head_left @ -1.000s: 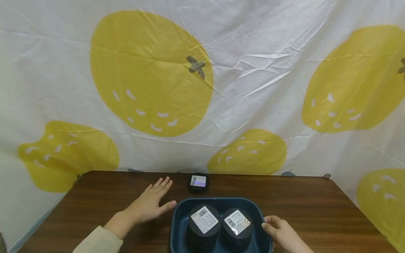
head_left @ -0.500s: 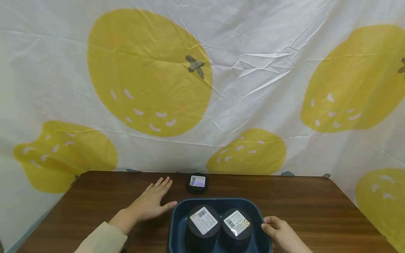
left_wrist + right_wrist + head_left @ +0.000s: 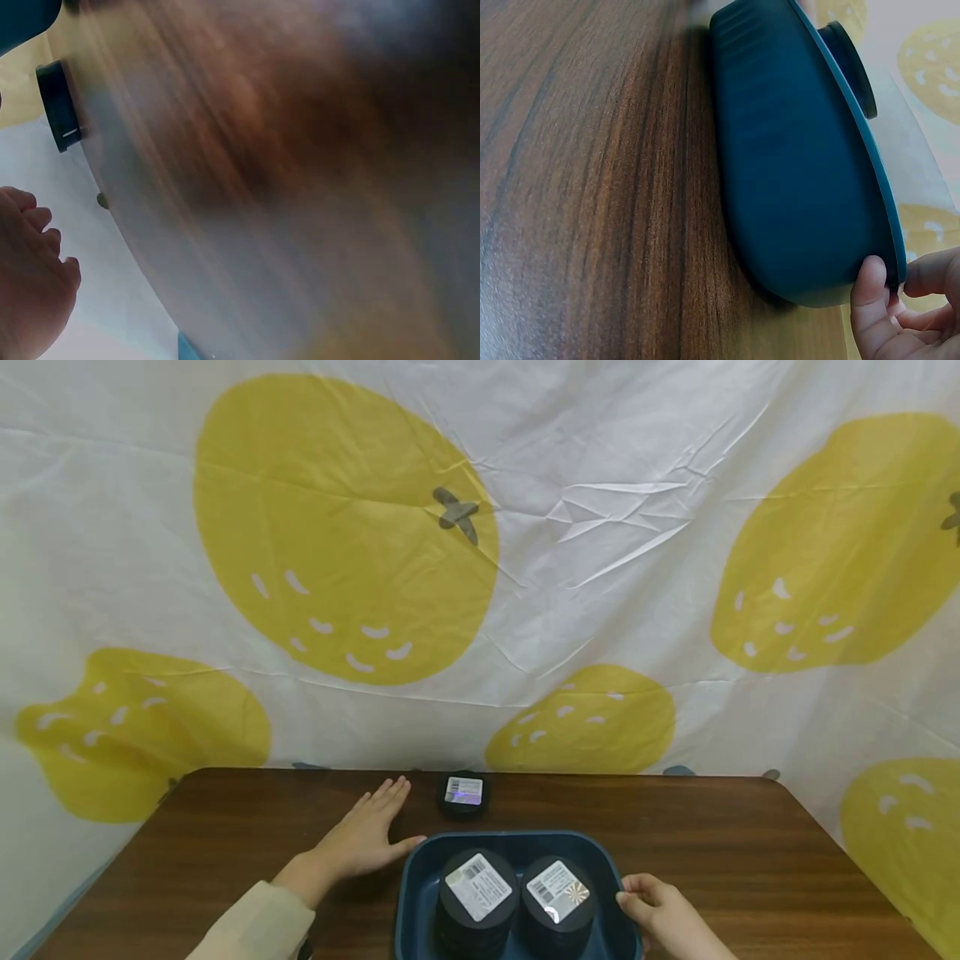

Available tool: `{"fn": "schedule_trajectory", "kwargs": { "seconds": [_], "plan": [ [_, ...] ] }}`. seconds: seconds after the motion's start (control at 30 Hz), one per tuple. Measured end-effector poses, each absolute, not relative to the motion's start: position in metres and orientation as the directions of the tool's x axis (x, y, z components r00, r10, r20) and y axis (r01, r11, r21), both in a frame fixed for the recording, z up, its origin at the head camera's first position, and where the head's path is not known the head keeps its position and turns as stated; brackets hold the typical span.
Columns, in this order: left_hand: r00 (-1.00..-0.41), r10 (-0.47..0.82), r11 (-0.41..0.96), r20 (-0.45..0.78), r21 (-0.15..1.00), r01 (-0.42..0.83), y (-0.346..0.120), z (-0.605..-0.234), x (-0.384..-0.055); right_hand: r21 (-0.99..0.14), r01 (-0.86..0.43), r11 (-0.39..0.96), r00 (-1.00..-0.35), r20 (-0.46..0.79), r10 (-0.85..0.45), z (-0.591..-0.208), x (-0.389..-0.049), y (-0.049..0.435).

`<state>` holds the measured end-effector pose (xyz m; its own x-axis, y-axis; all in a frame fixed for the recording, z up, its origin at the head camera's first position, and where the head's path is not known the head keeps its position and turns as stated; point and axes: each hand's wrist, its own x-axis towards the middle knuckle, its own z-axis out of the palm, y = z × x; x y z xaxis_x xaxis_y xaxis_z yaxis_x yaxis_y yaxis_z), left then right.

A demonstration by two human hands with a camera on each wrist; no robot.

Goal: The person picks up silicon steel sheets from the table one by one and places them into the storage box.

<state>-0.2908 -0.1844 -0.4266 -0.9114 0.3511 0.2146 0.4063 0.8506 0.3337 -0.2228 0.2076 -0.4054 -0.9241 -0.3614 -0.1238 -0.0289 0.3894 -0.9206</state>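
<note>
A dark blue rectangular tray stands on the table, its near end cut off by the head view's lower edge. Inside it are two black cylindrical stacks, the left one and the right one, each topped by a white label. My right hand pinches the tray's right rim between thumb and fingers, as the right wrist view shows against the tray wall. My left hand is spread with straight fingers, its thumb tip at the tray's far-left corner.
A low black round piece with a label lies behind the tray, close to the far edge of the brown wooden table. Beyond that edge hangs a white cloth with big yellow fruit prints.
My left hand has shifted slightly right relative to the tray, bringing its thumb to the rim. The head view has turned a little. My right hand keeps its hold on the tray.
</note>
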Motion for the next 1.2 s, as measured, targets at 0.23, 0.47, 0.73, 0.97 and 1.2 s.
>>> {"fn": "schedule_trajectory", "kwargs": {
  "seconds": [0.23,0.47,0.73,0.97,1.2],
  "plan": [
    [-0.908,0.358,0.837,0.216,0.356,0.415,-0.177,-0.427,-0.303,-0.911,-0.024,0.411,-0.927,-0.133,-0.35,-0.407,-0.225,0.209],
    [-0.918,0.34,0.836,0.203,0.382,0.394,-0.172,-0.43,-0.316,-0.913,-0.023,0.407,-0.925,-0.135,-0.356,-0.407,-0.224,0.21],
    [-0.912,0.35,0.832,0.216,0.375,0.408,-0.167,-0.432,-0.323,-0.913,-0.04,0.405,-0.931,-0.113,-0.346,-0.407,-0.223,0.208],
    [-0.906,0.364,0.823,0.216,0.382,0.421,-0.159,-0.43,-0.331,-0.919,-0.036,0.393,-0.927,-0.116,-0.357,-0.406,-0.223,0.208],
    [-0.935,0.303,0.813,0.187,0.461,0.356,-0.158,-0.427,-0.337,-0.915,-0.036,0.402,-0.933,-0.113,-0.342,-0.405,-0.223,0.209]
  ]
}}
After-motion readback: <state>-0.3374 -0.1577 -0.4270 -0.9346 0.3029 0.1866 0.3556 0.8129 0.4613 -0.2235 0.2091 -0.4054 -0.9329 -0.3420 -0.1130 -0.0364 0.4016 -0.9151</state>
